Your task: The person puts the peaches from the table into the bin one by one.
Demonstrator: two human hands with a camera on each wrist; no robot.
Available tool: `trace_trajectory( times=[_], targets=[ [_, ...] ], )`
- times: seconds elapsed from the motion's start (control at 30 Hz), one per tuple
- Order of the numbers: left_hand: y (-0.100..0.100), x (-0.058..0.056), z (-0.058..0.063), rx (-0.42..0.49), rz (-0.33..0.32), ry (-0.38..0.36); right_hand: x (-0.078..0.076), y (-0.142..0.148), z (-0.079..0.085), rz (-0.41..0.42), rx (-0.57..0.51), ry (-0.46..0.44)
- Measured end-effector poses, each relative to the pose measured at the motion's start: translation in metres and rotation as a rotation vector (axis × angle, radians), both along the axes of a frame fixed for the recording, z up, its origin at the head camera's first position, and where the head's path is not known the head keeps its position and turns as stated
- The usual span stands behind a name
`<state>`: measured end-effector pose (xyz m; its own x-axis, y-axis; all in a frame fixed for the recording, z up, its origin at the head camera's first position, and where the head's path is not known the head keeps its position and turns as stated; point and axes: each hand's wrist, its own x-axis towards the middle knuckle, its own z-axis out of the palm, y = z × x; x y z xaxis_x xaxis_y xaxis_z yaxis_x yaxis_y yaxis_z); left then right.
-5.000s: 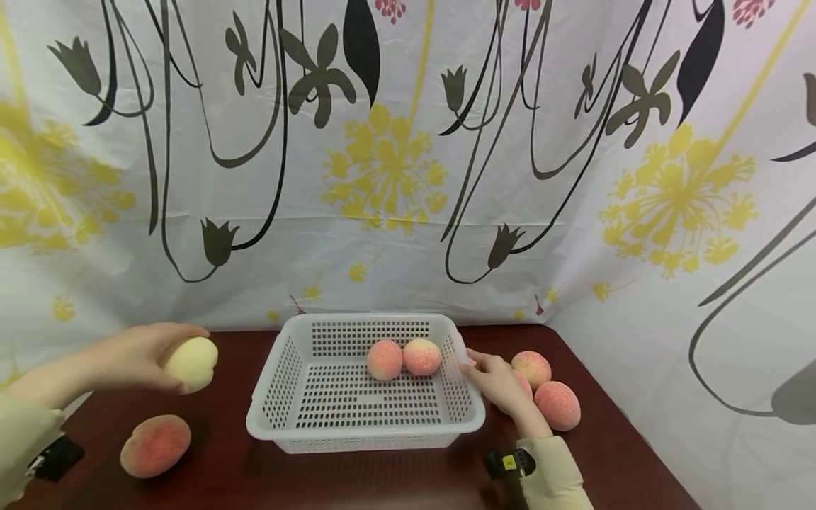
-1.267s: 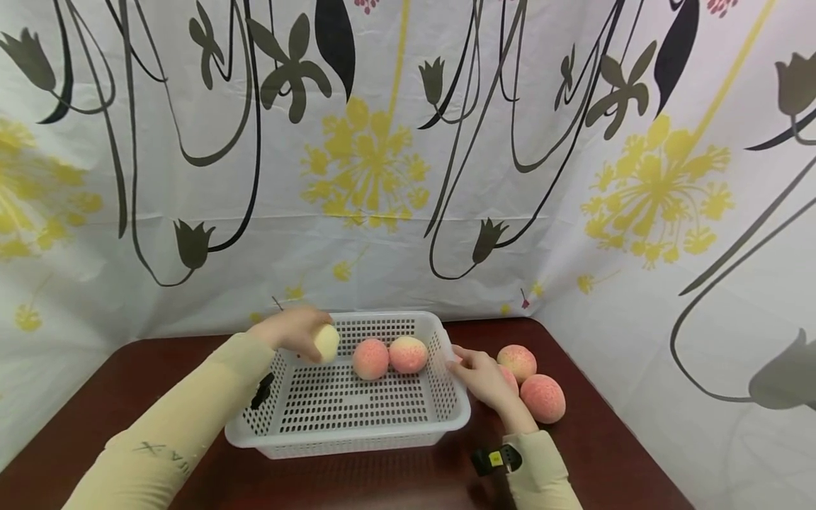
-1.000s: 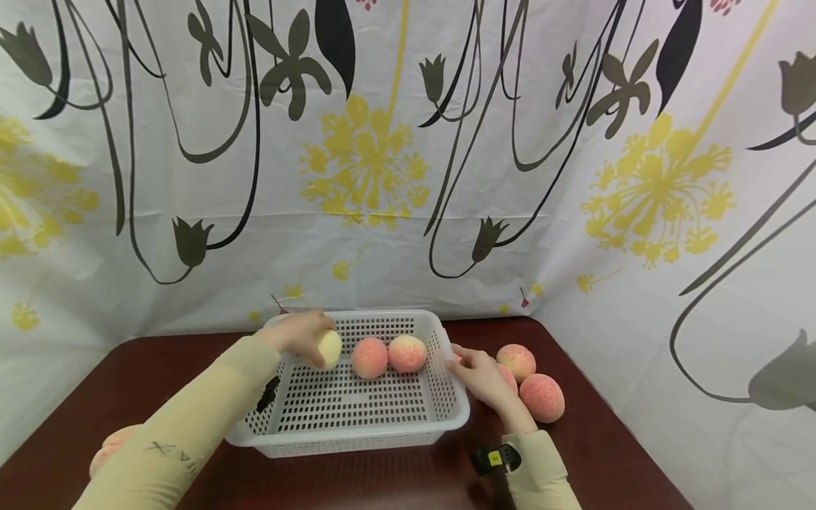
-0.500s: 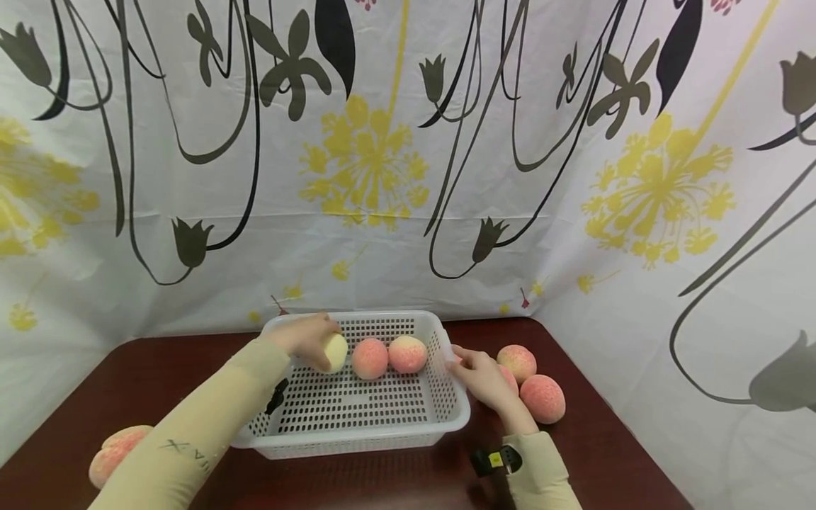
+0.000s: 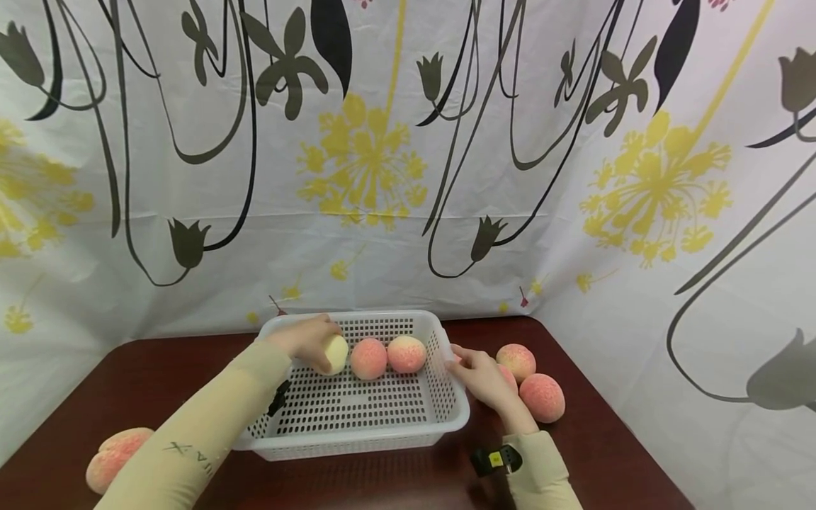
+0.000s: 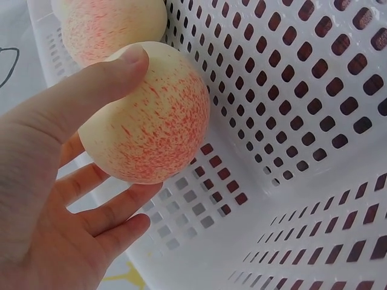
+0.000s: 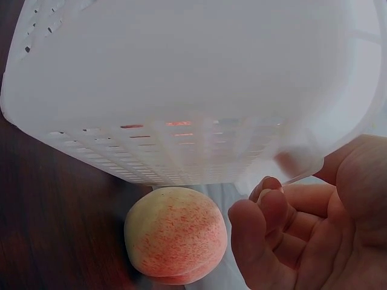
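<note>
My left hand (image 5: 310, 341) holds a pale yellow peach (image 6: 158, 121) with red speckles inside the white plastic basket (image 5: 357, 439), near its left end. The thumb lies across the peach's top, and the fingers are beneath and behind it. Two pink peaches, one (image 5: 369, 359) beside the held one and another (image 5: 406, 354) to its right, sit in the basket. At the basket's right rim, my right hand (image 5: 483, 375) grips the edge, thumb over it and fingers curled outside. Just below that rim, a peach (image 7: 175, 235) stands on the table in the right wrist view.
Right of the basket, a pink peach (image 5: 542, 398) and a yellowish-pink one (image 5: 516, 363) rest on the dark red table (image 5: 357, 489), with another partly behind my right hand. A peach (image 5: 115, 457) lies at front left, partly hidden by my left sleeve. A patterned curtain (image 5: 382, 269) hangs behind.
From the left of the table, my left hand has carried the pale peach over into the basket, then slightly rightward toward the two peaches there. My right hand stays at the rim.
</note>
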<state>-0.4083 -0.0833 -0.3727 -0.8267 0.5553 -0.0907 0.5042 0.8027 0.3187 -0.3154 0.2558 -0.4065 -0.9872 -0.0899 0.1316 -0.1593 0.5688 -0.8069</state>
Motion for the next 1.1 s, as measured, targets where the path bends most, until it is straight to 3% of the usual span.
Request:
trace_trajectory(
  times=[0.3, 0.53, 0.8, 1.1],
  targets=[
    [0.003, 0.0, -0.003, -0.002, 0.032, 0.005, 0.0, 0.0, 0.0, -0.003, 0.005, -0.006],
    [0.007, 0.001, -0.001, -0.033, 0.017, 0.012, 0.0, 0.0, 0.0, 0.002, 0.0, -0.002],
    [0.007, -0.002, -0.008, -0.053, 0.029, 0.03, 0.0, -0.001, 0.0, 0.008, -0.005, -0.007],
    [0.005, -0.005, -0.015, -0.023, 0.062, -0.008, -0.001, 0.001, 0.0, 0.012, 0.008, -0.007]
  ],
)
